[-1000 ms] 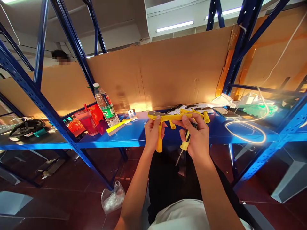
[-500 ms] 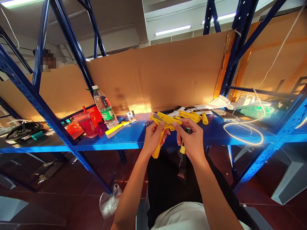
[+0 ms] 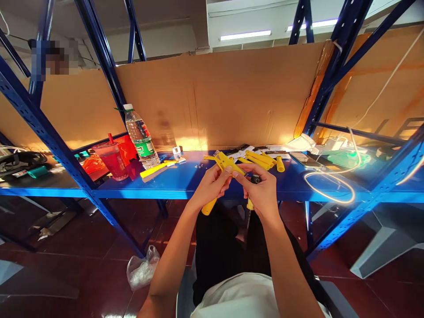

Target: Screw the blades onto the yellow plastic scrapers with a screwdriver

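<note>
Several tubes (image 3: 258, 160) lie beyond held piece (image 3: 229, 163); bottle (image 3: 144, 148) left.

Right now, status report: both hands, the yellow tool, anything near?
Left hand gripping yellow plastic tool. Right hand pinching it too, also holding screwdriver, tip down. Nearest clutter: yellow tubular handles on blue shelf, just beyond the hands.

Forearms (image 3: 170, 249) aslant, left grip (image 3: 212, 185) and right grip (image 3: 262, 189) close together, thumbs (image 3: 225, 175) on top
</note>
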A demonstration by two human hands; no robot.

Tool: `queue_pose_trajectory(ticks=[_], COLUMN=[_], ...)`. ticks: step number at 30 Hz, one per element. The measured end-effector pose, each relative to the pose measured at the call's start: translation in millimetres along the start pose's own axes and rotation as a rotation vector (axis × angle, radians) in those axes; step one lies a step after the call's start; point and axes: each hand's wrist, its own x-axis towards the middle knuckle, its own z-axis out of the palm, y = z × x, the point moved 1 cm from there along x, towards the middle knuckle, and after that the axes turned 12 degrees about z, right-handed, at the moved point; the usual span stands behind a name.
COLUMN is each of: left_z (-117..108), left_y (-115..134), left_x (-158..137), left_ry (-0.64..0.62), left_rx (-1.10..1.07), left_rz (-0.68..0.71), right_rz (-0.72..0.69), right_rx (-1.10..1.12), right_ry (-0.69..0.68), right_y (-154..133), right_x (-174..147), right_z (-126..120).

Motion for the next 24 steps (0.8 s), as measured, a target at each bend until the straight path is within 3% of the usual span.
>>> queue_pose_trajectory(ticks=[10, 15, 24], left_z=[-5, -20, -53], left_y=[-1, 2, 17], left_x=[3, 5, 7], left_ry=[0.014, 0.132, 0.382], left_rx=[-0.037, -0.078, -0.079], left_rz=[0.020, 0.049, 0.170], right_rz=[-0.033, 0.009, -0.088], right_rx=[-0.133, -0.365, -0.551], right_ry=[-0.022, -0.243, -0.543], right_y=[-4, -34, -71], right_x=[5, 37, 92], right_z=[2, 19, 84])
